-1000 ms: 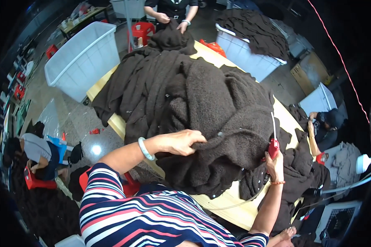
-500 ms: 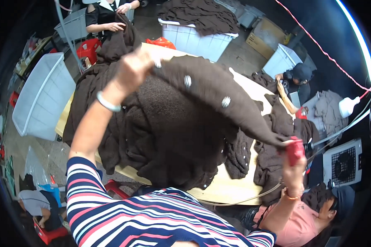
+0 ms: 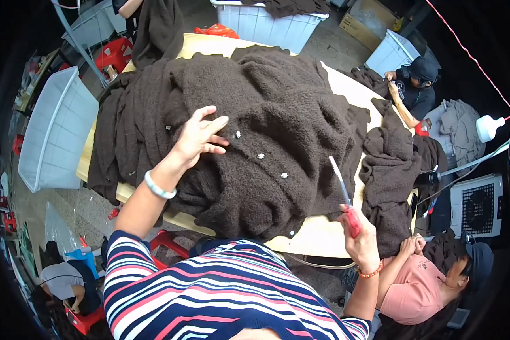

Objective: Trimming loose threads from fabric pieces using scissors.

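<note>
A dark brown knitted garment (image 3: 232,187) with a row of pale, shiny buttons (image 3: 260,156) lies bunched across the table before me. Over its left part, close to the top button, my left hand (image 3: 201,136) hovers with spread fingers and nothing in it. My right hand (image 3: 361,241), near the table's right front, is closed round the red handle of a slim tool (image 3: 340,178). Its long, thin metal shaft points up and away; I cannot make out its exact kind.
More brown garments (image 3: 391,164) cover the right of the pale wooden table (image 3: 317,241). A person in pink (image 3: 416,280) sits at the near right, another in black (image 3: 419,90) at the far right. White bins (image 3: 56,130) stand left and behind; a bulb (image 3: 489,128) hangs at right.
The garment stretched up between my hands has come down onto the table. My left hand has let go and opened. My right hand has moved left and nearer, with the tool's shaft now visible.
</note>
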Available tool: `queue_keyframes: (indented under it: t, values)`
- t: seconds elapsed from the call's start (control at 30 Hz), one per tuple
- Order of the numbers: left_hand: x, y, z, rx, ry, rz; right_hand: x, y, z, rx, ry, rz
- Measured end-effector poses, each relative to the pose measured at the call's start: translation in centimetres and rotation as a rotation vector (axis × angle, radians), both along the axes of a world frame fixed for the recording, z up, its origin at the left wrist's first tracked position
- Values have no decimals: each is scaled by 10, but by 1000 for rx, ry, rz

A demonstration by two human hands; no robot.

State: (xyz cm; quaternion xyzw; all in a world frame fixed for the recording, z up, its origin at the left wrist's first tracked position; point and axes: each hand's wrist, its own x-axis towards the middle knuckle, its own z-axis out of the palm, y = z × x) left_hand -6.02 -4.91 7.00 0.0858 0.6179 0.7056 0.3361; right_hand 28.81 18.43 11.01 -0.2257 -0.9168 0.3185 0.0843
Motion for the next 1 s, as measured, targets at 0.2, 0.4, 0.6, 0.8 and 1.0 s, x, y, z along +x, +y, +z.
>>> queue_keyframes:
  t: [0.2, 0.4, 0.6, 0.8, 1.0]
  values:
    - [-16, 21, -54, 212, 47, -8, -57, -48, 14, 172, -147, 198]
    - [-14, 22, -67, 305, 73, 80, -101, -69, 13, 221, -242, 272]
    - [-15, 22, -72, 365, 218, 111, -123, -73, 11, 247, -226, 353]
    - [-6, 20, -73, 382, 32, 135, -123, -76, 17, 204, -210, 383]
    - [9, 17, -68, 378, 339, 153, -117, -67, 21, 209, -163, 293]
